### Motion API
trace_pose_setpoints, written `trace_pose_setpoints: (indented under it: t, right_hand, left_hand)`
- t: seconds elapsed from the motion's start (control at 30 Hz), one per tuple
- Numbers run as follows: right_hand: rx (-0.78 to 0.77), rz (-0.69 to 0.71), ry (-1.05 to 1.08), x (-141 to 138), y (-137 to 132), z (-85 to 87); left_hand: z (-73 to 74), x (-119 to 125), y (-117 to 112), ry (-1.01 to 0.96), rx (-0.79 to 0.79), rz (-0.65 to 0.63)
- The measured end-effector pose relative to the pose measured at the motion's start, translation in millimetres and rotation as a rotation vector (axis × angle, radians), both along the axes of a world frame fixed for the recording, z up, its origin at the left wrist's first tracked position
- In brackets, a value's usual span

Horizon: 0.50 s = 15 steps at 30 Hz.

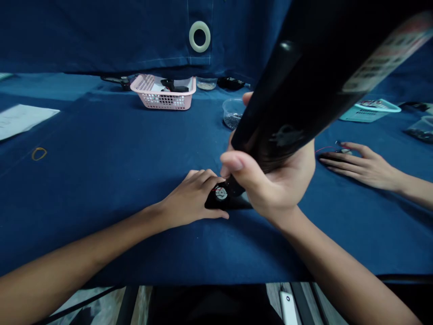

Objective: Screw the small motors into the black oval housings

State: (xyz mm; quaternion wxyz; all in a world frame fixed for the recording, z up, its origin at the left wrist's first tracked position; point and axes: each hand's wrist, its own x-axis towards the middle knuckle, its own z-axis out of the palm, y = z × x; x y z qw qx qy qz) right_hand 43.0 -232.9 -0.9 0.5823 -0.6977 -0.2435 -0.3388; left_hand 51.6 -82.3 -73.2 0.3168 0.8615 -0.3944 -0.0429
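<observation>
My right hand [277,194] is wrapped round a thick black electric screwdriver [291,104], which slants down from the upper right and fills much of the view. Its lower end meets a small black plastic casing [213,201] lying on the blue cloth. A round silver part [221,193] with thin red wire sits in that casing. My left hand [192,196] grips the casing from the left, fingers along its far side and thumb along its near side. The screwdriver and my right hand hide the casing's right part and the exact point of contact.
On the right another person's hand [365,167] rests over a small part with a red wire. Behind stand a pink basket [165,101], a clear tub of small dark pieces [232,113] and a turquoise basket [368,113]. A rubber band [39,154] and paper [23,119] lie left.
</observation>
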Motion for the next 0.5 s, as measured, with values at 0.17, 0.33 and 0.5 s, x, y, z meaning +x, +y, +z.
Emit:
trace_pose_setpoints:
  t: [0.17,0.33,0.5]
  right_hand:
    - [-0.011,-0.094,0.078,2.8,-2.5,-7.9]
    - [-0.024,-0.046,0.015,2.5,-2.2,-6.0]
    - [-0.042,-0.077,0.009,-0.4,-1.0,-6.5]
  left_hand:
    - [-3.8,0.6,1.9,-0.077,0.049,-0.018]
    - [-1.9,0.7,1.2,-0.072,0.083,-0.024]
    - [-2.0,0.6,1.5,-0.081,0.067,-0.018]
